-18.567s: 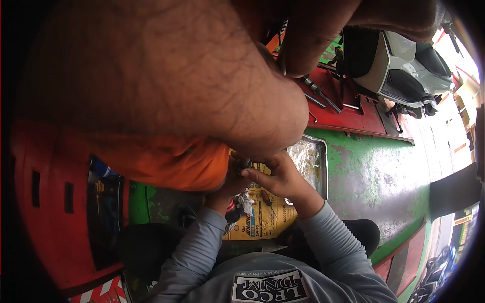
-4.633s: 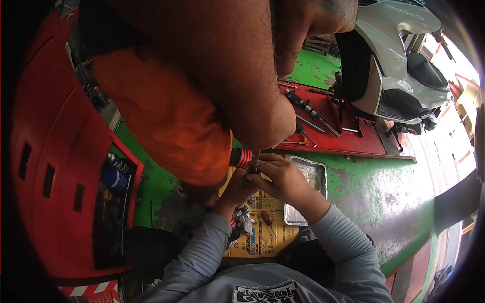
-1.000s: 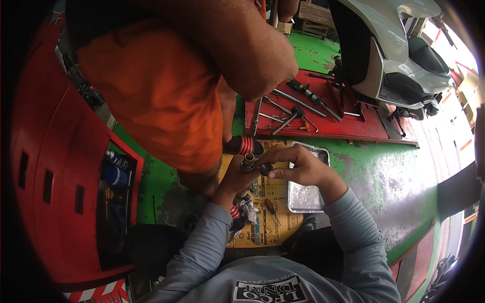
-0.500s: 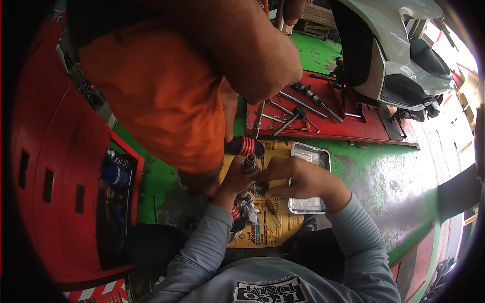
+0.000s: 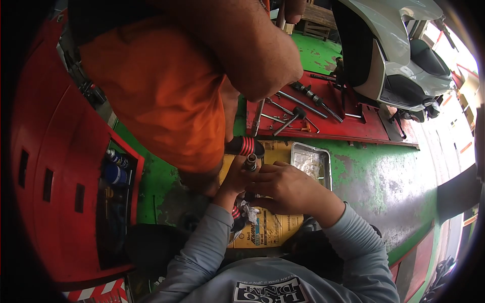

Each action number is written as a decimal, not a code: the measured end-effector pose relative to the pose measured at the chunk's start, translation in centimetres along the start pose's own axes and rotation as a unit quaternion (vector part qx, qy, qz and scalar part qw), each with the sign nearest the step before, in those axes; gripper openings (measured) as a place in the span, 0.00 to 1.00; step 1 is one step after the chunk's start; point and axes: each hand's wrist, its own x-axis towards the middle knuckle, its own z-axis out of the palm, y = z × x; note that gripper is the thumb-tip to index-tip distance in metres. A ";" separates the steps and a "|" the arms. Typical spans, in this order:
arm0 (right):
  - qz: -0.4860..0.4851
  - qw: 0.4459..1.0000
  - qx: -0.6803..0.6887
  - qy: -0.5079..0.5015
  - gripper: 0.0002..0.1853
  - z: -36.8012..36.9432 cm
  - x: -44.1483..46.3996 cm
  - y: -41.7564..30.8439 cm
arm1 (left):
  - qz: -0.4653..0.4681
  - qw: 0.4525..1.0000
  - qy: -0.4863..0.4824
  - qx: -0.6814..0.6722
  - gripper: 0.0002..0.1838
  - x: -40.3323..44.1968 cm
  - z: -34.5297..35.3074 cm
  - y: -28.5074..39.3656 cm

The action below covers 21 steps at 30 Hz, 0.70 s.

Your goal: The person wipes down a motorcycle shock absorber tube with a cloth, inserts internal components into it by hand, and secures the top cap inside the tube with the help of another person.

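Observation:
My left hand is wrapped around a metal tube, whose round open end faces up toward me. Coming in from the right, my right hand is closed around the same tube just below that end, its fingers touching my left hand. The tube's lower part is mostly hidden by both hands. Beneath them, a crumpled whitish rag lies by a yellow printed cardboard sheet. A shallow metal tray sits just beyond my right hand, partly covered by it.
A co-worker in orange shorts stands close at the front left, an arm reaching across. Behind, a red platform bears several tools, including a T-handle wrench, below a white scooter. A red cabinet stands left.
My right hand has moved left and slightly down, closing against the tube, and now covers the screwdriver on the cardboard. More of the tray shows. My left hand has barely moved.

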 end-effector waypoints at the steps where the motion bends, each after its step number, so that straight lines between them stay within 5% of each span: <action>1: -0.002 1.000 -0.002 0.005 0.15 -0.1 0.1 0.0 | -0.011 1.000 0.002 -0.011 0.12 0.0 0.0 -0.1; 7: 0.010 1.000 -0.015 -0.004 0.12 0.3 -0.2 0.4 | 0.050 0.997 -0.014 0.056 0.11 -0.1 0.5 1.2; 11: 0.019 1.000 -0.014 -0.006 0.11 0.3 -0.2 0.4 | -0.017 1.000 0.001 -0.019 0.10 -0.1 0.4 0.9; 21: 0.000 1.000 -0.009 -0.014 0.14 -0.1 -0.1 0.4 | -0.014 0.999 -0.003 -0.030 0.10 -0.2 0.2 0.8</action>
